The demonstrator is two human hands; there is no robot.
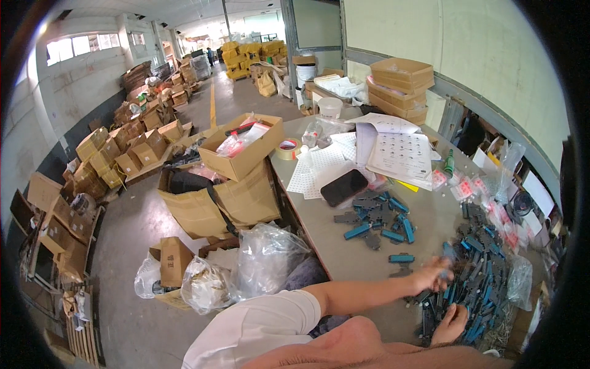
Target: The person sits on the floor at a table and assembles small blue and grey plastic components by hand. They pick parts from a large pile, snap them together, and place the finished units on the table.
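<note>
My left hand [432, 275] is over the left edge of a large pile of blue-and-black plastic parts [487, 252]. Its fingers are closed and slightly smeared by motion, with a blurred blue plastic part [448, 251] at the fingertips. Lower down, my right hand [450, 326] rests against the near side of the pile with fingers curled; what they pinch, if anything, is hidden. One blue-and-black part [401, 259] lies apart, left of my left hand. A smaller group of similar parts [375, 215] is spread farther back on the grey table [344, 264].
Behind the small group lie a black phone [344, 187], printed sheets [399, 154] and a tape roll [287, 148]. Small red-and-white bags [464, 187] and a green bottle [449, 163] border the pile's far side. Left of the table stand open cardboard boxes [239, 203] and clear plastic bags [267, 252].
</note>
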